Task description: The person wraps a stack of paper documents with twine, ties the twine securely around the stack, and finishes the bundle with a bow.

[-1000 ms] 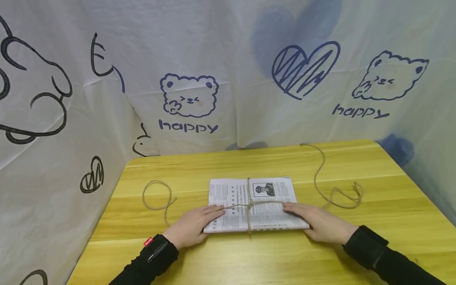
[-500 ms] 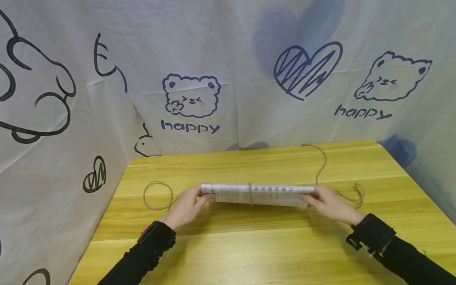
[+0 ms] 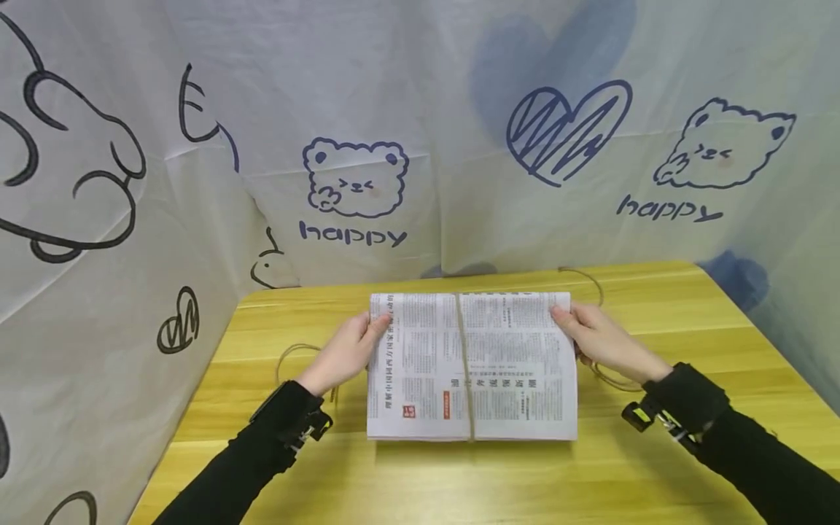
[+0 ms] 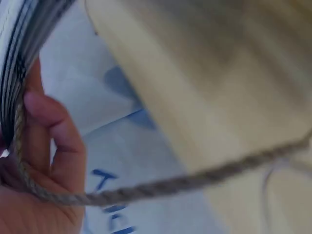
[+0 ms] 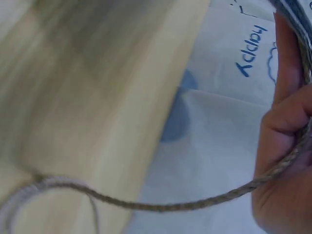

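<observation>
A folded bundle of newspapers (image 3: 420,357) stands tilted up in front of me, its printed face towards the head camera. One line of twine (image 3: 467,364) runs down the middle of that face. My left hand (image 3: 341,354) grips the bundle's left edge, thumb on the front. On the right edge, my right hand (image 3: 610,343) holds it the same way. In the left wrist view, the layered paper edges (image 4: 17,58) sit in the fingers and a length of twine (image 4: 161,187) trails across the palm. Twine (image 5: 180,207) likewise passes over the right palm in the right wrist view.
Loose twine lies on the yellow wooden table (image 3: 485,488), with a loop (image 3: 295,348) at left and a tail (image 3: 587,275) at the back right. A white cloth (image 3: 262,95) with drawings hangs behind and along the sides.
The hands went from resting on the flat bundle to gripping its side edges and lifting it. The bundle has turned over, so another face with one line of twine now shows.
</observation>
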A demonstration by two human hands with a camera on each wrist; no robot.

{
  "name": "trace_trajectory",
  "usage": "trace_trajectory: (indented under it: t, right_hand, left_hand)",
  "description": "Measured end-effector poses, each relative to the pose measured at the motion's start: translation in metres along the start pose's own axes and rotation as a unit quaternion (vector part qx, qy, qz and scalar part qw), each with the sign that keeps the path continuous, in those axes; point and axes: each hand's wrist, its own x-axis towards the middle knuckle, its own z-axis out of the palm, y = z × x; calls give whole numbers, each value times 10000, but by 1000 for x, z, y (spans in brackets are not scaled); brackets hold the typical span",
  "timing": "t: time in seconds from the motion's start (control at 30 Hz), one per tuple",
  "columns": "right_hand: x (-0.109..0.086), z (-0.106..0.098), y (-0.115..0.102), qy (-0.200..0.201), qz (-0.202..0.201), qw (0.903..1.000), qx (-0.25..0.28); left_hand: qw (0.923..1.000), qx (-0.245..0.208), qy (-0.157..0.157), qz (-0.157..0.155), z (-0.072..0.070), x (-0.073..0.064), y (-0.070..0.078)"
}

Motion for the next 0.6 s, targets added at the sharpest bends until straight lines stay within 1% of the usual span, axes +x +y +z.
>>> trace_trajectory:
  t: [0.07,0.17,0.3,0.37,0.43,0.6]
  right_hand:
    - [5,3,8,-320,363,9987,154]
    - [11,9,21,-663,738,9946,290]
    - [21,19,37,-789,1069,9910,161]
    - [26,24,45,-817,1156,9898,142]
    - [30,28,52,-776,1244,9890,170]
    - [35,36,62,-584,1316,9892,261]
  left_hand:
    - [9994,-58,-203,-272,5,3,-11]
    - [9971,-40,-494,-571,14,8,-27]
    - [9925,275,-722,-950,23,13,-44]
    - [9901,378,-736,-1135,27,15,-49]
    - [9884,382,-672,-1310,30,17,-53]
    - [9836,465,-539,-1659,34,19,-58]
